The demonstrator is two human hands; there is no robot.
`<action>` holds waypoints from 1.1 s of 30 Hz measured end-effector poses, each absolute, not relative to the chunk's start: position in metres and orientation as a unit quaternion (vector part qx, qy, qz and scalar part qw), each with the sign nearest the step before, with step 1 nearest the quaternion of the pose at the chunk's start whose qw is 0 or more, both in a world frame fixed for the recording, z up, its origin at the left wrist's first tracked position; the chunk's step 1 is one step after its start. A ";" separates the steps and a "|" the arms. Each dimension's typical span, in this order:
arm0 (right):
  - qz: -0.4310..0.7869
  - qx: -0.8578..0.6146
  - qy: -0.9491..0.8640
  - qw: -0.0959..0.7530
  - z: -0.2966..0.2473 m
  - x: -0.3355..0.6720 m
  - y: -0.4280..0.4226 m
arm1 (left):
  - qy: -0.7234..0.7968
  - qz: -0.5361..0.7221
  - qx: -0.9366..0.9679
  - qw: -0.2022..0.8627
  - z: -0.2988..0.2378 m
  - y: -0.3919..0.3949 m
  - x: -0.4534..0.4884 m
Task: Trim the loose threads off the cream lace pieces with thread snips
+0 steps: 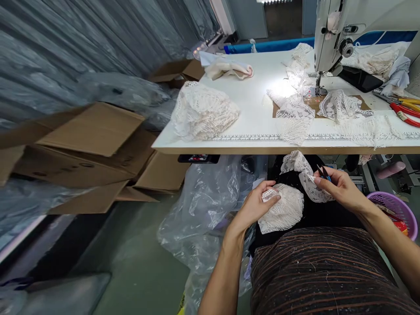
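My left hand [257,205] is closed on a folded bundle of white lace [285,209] over my lap, the thumb pressing on top. To its right, my right hand [337,188] pinches the edge of a lace strip [310,179] between thumb and finger. Small thread snips [323,173] with dark blades and a blue part are also held in that hand, blades pointing up and away. The strip curves up toward the table edge. Other lace pieces [295,118] lie on the table by the sewing machine needle [318,85].
A sewing machine [331,39] stands on the white table [252,113]. A lace heap [203,111] is at its left; red-handled pliers [402,113] and a black phone [360,78] are at right. Cardboard boxes [92,131], clear plastic [210,205] and a purple basket [411,214] surround me.
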State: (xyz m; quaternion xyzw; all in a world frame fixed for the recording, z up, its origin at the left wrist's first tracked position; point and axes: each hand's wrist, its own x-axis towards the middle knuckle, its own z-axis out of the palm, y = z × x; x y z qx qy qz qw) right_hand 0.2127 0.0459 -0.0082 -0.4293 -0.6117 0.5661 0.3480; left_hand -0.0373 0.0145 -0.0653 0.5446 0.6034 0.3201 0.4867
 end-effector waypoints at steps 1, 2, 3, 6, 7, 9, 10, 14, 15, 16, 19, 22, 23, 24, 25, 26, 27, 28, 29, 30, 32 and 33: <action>0.554 -0.430 -0.619 0.355 -0.008 0.213 0.047 | 0.603 0.320 0.542 0.490 -0.064 0.014 -0.037; 0.541 -0.431 -0.625 0.362 -0.008 0.213 0.048 | 0.601 0.322 0.539 0.495 -0.063 0.014 -0.037; 0.528 -0.432 -0.630 0.370 -0.009 0.213 0.050 | 0.598 0.325 0.536 0.500 -0.060 0.014 -0.037; 0.492 -0.439 -0.638 0.398 -0.016 0.209 0.053 | 0.578 0.323 0.527 0.533 -0.048 0.011 -0.033; 0.483 -0.439 -0.640 0.405 -0.019 0.207 0.054 | 0.569 0.318 0.524 0.549 -0.042 0.009 -0.030; 0.474 -0.435 -0.645 0.412 -0.024 0.202 0.055 | 0.547 0.305 0.522 0.579 -0.030 0.004 -0.025; 0.476 -0.429 -0.648 0.411 -0.027 0.200 0.055 | 0.530 0.296 0.530 0.592 -0.024 0.002 -0.021; 0.520 -0.382 -0.659 0.386 -0.036 0.189 0.048 | 0.447 0.307 0.616 0.571 -0.004 -0.009 -0.010; 0.536 -0.368 -0.661 0.374 -0.037 0.187 0.045 | 0.441 0.328 0.642 0.535 -0.001 -0.010 -0.008; 0.552 -0.356 -0.662 0.362 -0.037 0.186 0.042 | 0.443 0.350 0.662 0.492 0.002 -0.011 -0.008; 0.592 -0.332 -0.658 0.327 -0.035 0.185 0.033 | 0.450 0.379 0.694 0.414 0.003 -0.008 -0.010; 0.610 -0.316 -0.662 0.299 -0.030 0.186 0.028 | 0.413 0.361 0.703 0.453 0.001 -0.001 -0.014; 0.611 -0.314 -0.664 0.295 -0.028 0.186 0.027 | 0.400 0.358 0.701 0.470 -0.001 0.001 -0.014; 0.609 -0.314 -0.666 0.296 -0.027 0.186 0.026 | 0.392 0.358 0.697 0.483 -0.002 0.004 -0.015; 0.604 -0.317 -0.667 0.301 -0.026 0.186 0.025 | 0.388 0.359 0.692 0.491 -0.004 0.005 -0.014; 0.596 -0.321 -0.667 0.311 -0.025 0.186 0.025 | 0.390 0.362 0.687 0.495 -0.005 0.007 -0.014; 0.587 -0.324 -0.668 0.322 -0.025 0.186 0.024 | 0.394 0.364 0.682 0.497 -0.007 0.008 -0.014; 0.578 -0.326 -0.671 0.331 -0.024 0.186 0.024 | 0.400 0.366 0.676 0.499 -0.009 0.008 -0.013; 0.569 -0.325 -0.676 0.337 -0.024 0.186 0.024 | 0.406 0.369 0.668 0.503 -0.011 0.008 -0.013; 0.562 -0.321 -0.682 0.340 -0.024 0.186 0.023 | 0.411 0.373 0.659 0.507 -0.013 0.008 -0.013; 0.551 -0.312 -0.698 0.335 -0.023 0.187 0.023 | 0.426 0.384 0.634 0.519 -0.016 0.008 -0.013; 0.548 -0.309 -0.705 0.327 -0.023 0.187 0.022 | 0.435 0.390 0.619 0.525 -0.017 0.008 -0.014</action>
